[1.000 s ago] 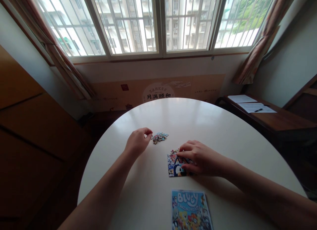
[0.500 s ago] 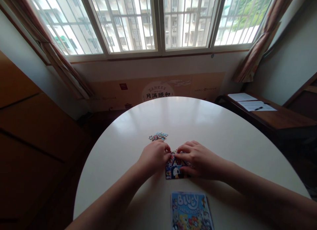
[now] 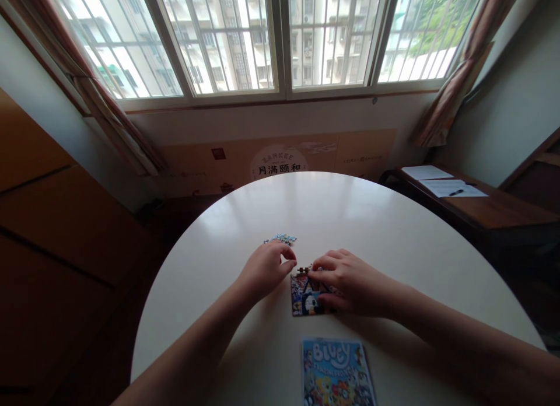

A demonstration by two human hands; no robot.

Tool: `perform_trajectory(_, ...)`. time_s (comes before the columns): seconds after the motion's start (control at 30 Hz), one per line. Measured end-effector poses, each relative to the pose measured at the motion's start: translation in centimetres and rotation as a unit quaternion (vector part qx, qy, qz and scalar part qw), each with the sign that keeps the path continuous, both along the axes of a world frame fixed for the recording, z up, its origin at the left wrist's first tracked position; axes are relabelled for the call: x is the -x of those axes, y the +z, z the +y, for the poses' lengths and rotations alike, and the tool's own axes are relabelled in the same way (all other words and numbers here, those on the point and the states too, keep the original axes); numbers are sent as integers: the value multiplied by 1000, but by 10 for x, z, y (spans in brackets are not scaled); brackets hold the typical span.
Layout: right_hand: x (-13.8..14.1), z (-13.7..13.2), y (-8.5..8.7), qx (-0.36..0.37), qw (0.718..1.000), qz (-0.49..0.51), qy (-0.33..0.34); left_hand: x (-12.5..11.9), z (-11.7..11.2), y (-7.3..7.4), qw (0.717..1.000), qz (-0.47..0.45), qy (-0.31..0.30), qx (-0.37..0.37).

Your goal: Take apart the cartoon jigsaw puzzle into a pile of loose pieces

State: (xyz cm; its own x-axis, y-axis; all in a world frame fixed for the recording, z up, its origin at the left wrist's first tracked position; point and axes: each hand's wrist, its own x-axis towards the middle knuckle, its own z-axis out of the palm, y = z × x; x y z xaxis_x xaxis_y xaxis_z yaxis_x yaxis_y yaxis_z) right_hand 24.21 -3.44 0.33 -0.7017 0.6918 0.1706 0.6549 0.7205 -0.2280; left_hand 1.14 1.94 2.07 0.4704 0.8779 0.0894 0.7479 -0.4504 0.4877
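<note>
A partly built jigsaw puzzle (image 3: 303, 295) lies on the round white table (image 3: 394, 231). My right hand (image 3: 350, 280) rests on its right side, fingers curled and pressing down on the pieces. My left hand (image 3: 265, 269) hovers just left of the puzzle's top edge with thumb and forefinger pinched together; what they hold is too small to make out. Behind my left hand lies a small heap of loose puzzle pieces (image 3: 282, 238). A printed Bluey picture card (image 3: 336, 372) sits nearer to me, at the table's front.
A wooden side desk (image 3: 490, 210) with papers (image 3: 450, 187) and a pen stands at the right. Barred windows (image 3: 280, 38) and curtains fill the far wall. Wooden cabinets (image 3: 52, 242) line the left.
My left hand went from the loose heap to the puzzle's top left edge, then drew back slightly to the left. My right hand stayed on the puzzle.
</note>
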Motion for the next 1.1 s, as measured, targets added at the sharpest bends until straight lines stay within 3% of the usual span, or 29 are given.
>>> perform_trajectory(0.13, 0, -1, 1, 2, 1000, -1, 2, 6, 5, -1, 1000, -12, 18, -9)
perform_trajectory(0.37, 1, 0, 0, 2, 1000, -1, -1, -6, 0, -13, 1000, 11, -22, -17)
perform_trajectory(1.1, 0, 0, -2, -4, 1000, 8, 2, -7, -5, -11, 999, 30, -32, 17)
